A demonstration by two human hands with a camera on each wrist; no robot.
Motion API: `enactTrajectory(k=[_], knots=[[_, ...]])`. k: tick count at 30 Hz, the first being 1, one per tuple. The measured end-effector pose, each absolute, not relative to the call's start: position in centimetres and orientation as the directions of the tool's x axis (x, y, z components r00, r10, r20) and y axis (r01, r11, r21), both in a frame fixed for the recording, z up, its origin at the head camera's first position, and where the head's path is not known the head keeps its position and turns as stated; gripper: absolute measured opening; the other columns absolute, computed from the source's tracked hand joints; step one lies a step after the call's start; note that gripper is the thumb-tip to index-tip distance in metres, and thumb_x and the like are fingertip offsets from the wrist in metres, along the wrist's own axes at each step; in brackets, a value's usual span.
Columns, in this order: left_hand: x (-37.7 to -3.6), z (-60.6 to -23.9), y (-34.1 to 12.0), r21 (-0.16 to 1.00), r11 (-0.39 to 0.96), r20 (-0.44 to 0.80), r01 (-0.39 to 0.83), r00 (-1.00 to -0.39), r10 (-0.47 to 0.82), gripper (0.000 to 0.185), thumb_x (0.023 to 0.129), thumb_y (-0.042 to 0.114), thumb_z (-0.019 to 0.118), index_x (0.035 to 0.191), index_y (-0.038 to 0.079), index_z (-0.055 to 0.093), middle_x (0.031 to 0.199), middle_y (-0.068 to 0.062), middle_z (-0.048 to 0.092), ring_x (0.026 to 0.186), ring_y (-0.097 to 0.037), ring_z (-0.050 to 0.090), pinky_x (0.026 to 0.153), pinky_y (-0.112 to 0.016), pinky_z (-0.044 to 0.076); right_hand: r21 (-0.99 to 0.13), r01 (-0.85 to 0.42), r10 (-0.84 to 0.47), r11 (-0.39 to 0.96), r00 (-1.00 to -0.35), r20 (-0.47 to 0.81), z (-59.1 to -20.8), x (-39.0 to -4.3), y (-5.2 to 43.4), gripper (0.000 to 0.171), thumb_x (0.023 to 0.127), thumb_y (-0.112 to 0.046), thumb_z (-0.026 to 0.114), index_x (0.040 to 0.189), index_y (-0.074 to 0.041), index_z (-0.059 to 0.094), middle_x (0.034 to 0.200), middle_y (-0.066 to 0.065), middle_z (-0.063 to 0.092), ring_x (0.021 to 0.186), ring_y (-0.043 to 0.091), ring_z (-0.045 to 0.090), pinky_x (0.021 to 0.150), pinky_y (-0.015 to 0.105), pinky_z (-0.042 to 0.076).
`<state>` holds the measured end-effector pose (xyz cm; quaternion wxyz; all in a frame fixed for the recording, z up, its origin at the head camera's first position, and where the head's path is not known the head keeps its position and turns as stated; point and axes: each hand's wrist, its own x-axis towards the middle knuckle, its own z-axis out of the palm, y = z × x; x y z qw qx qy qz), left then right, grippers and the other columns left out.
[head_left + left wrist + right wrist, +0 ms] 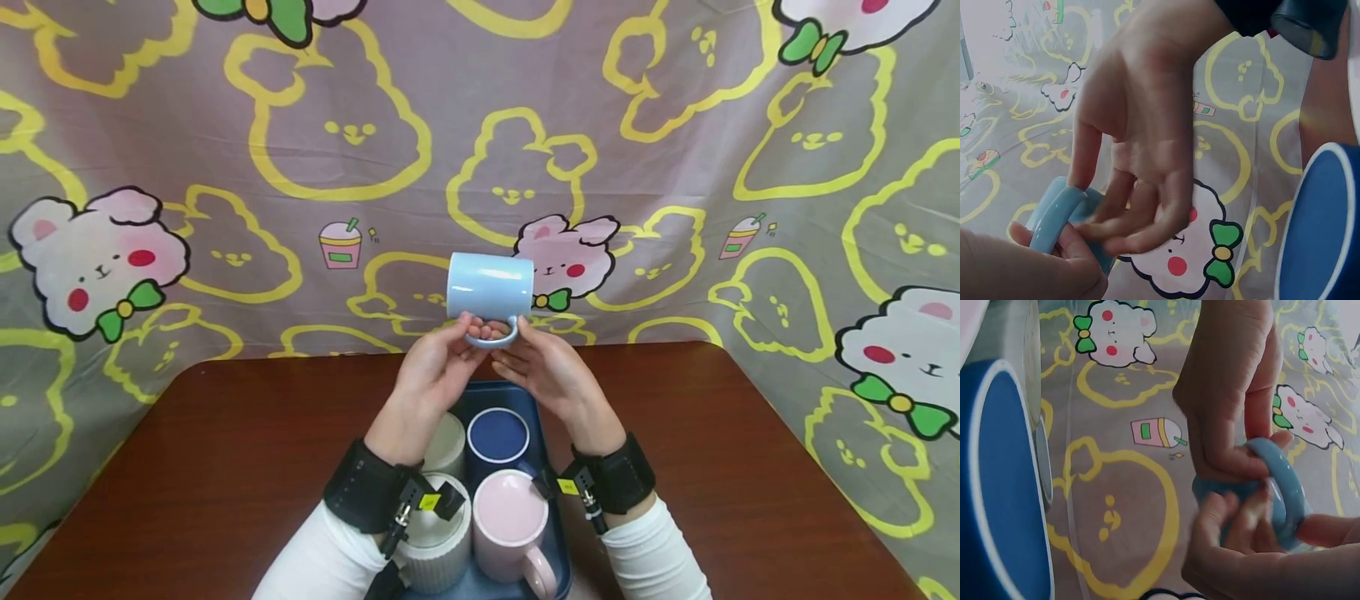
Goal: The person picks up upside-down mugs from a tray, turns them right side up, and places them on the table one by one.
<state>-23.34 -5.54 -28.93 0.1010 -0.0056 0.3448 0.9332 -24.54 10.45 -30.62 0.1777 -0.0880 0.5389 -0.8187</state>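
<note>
A light blue mug (490, 287) hangs on its side in the air above the tray, handle (492, 337) turned down towards me. Both hands hold it by that handle. My left hand (438, 367) pinches the handle from the left, thumb over the loop. My right hand (540, 362) grips it from the right, fingers curled under. In the left wrist view, the right hand (1147, 156) closes on the handle (1054, 215) and the left hand (1022, 269) sits below. The right wrist view shows the left hand (1229, 394) above the handle (1285, 487) and the right hand (1254, 562) beneath.
A dark blue tray (558, 542) lies on the brown table (225, 467) under my wrists. It holds a navy mug (498, 435), a pink mug (510, 517) and two pale ribbed cups (438, 546). A cartoon-print cloth (225, 167) hangs behind the table.
</note>
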Motion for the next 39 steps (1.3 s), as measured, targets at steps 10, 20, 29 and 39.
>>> enactTrajectory(k=[10,20,29,39], knots=[[-23.6,-28.3,-7.2,0.713,-0.688,-0.076,-0.139,-0.99,0.122,0.03,0.1,0.008,0.042,0.075,0.007,0.06,0.074,-0.001,0.056,0.073,-0.013,0.059,0.086,-0.025,0.044,-0.998,-0.057,-0.333,0.022,-0.942,0.047,-31.0,-24.4,10.7,0.057,0.102,-0.043,0.031,0.135,0.001,0.048,0.131,0.021,0.056,0.121,0.033,0.056,0.103,0.047,0.042],[-23.7,-28.1,-9.8,0.762,-0.645,-0.056,-0.06,-0.998,0.027,0.028,0.099,0.009,0.045,0.077,0.006,0.062,0.075,-0.003,0.058,0.069,-0.013,0.059,0.085,-0.025,0.045,-0.925,-0.189,-0.122,0.33,-0.98,0.157,-32.0,-24.3,11.3,0.044,0.101,-0.039,0.041,0.133,-0.011,0.053,0.127,0.01,0.061,0.121,0.026,0.055,0.104,0.046,0.041],[-23.9,-28.9,-12.1,0.843,-0.535,0.007,0.047,-0.997,-0.077,0.035,0.099,0.008,0.046,0.069,0.009,0.066,0.069,0.0,0.061,0.064,-0.008,0.062,0.076,-0.023,0.045,-0.739,-0.267,-0.063,0.618,-0.954,0.292,-33.6,-24.6,12.6,0.05,0.099,-0.038,0.045,0.138,-0.006,0.046,0.132,0.014,0.056,0.125,0.03,0.05,0.102,0.047,0.042],[-24.0,-29.7,-14.1,0.918,-0.388,0.003,0.088,-0.977,-0.214,0.03,0.097,0.012,0.052,0.071,0.009,0.067,0.067,0.002,0.062,0.065,-0.008,0.062,0.075,-0.024,0.046,-0.632,-0.24,-0.087,0.736,-0.961,0.264,-36.1,-26.0,14.3,0.054,0.099,-0.036,0.048,0.141,-0.003,0.04,0.142,0.021,0.043,0.133,0.04,0.037,0.108,0.056,0.031]])
